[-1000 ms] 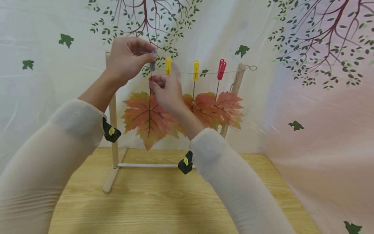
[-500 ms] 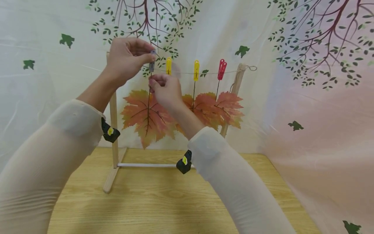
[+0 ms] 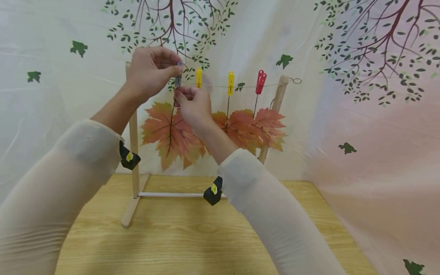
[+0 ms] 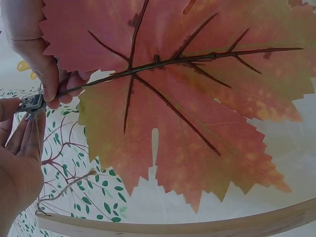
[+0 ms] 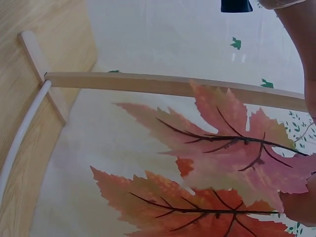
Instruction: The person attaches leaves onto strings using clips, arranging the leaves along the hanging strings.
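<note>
In the head view my left hand [image 3: 146, 72] pinches a grey clothespin [image 3: 178, 78] between thumb and fingers, at the height of the string [image 3: 214, 85]. Just below it my right hand [image 3: 196, 107] pinches the dark stem of an orange-red maple leaf [image 3: 165, 131], which hangs tilted, tip toward lower left. The left wrist view shows the clothespin [image 4: 32, 102] right at the upper end of the leaf's stem [image 4: 98, 80]; whether it bites the stem I cannot tell. In the right wrist view the held leaf [image 5: 232, 143] partly overlaps another leaf [image 5: 197, 210].
Two yellow clothespins [image 3: 231, 83] and a red clothespin [image 3: 261, 82] sit on the string to the right, with more leaves [image 3: 266, 128] hanging below. Wooden posts [image 3: 133, 152] and a white bar [image 3: 172, 194] form the stand on the wooden table [image 3: 192, 236].
The held leaf has tilted, its tip swinging left and slightly up. My left hand with the grey clothespin has come down a little, and my right hand has shifted slightly left.
</note>
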Motion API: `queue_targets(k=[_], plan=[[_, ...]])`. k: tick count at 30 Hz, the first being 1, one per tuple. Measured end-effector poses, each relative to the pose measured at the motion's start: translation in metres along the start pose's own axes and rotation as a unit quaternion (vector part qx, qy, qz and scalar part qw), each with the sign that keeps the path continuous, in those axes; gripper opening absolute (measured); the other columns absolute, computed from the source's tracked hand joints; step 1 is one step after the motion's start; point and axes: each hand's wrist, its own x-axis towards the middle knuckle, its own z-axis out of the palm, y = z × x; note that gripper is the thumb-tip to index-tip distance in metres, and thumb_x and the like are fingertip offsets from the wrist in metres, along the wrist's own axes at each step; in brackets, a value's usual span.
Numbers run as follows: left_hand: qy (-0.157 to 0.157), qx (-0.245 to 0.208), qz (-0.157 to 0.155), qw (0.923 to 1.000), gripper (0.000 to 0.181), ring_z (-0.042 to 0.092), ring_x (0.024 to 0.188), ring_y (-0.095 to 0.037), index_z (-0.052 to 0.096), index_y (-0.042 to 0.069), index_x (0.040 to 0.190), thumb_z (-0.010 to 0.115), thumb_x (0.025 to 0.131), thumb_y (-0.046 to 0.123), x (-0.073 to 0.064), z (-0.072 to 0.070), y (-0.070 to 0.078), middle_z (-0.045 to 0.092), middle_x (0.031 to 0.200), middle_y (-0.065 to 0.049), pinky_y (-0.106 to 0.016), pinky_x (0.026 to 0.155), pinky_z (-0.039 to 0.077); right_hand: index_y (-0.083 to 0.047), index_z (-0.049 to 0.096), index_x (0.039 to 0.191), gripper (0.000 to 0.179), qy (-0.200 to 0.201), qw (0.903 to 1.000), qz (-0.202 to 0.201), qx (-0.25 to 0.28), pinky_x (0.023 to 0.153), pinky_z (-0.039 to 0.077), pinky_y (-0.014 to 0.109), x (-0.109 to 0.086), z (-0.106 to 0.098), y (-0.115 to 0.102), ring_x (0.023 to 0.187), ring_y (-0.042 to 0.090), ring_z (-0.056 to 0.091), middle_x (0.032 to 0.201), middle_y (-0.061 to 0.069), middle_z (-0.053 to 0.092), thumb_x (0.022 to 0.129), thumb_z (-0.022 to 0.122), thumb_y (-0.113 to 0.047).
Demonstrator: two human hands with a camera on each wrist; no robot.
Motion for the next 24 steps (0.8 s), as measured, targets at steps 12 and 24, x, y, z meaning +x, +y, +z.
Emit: queue_targets(k=[12,24], plan=[[-0.010,0.001,-0.001,1.0000,0.023,0.069,0.102,-0.013,0.071,0.009,0.114,0.073,0.097,0.024,-0.0025,0.0002,-0.0023,0.073,0.112,-0.004,-0.028,0.094,0.053,-0.001,0.069,0.115,0.019,-0.001,0.9999,0.007,0.011,0.067,0.052,0.019,-0.0003,0.0010,0.0036,0.083,0.014,0.064,0.093,0.006,0.066,0.106,0.059,-0.014],[-0.020,0.032,-0.020,0.9991,0.029,0.069,0.107,-0.013,0.070,0.011,0.120,0.070,0.098,0.031,-0.0025,0.0005,0.0002,0.072,0.117,-0.002,-0.029,0.096,0.051,0.003,0.068,0.119,0.023,-0.003,0.9998,0.014,0.015,0.069,0.053,0.019,-0.0007,0.0012,0.0036,0.084,0.015,0.066,0.093,0.005,0.066,0.106,0.059,-0.013]])
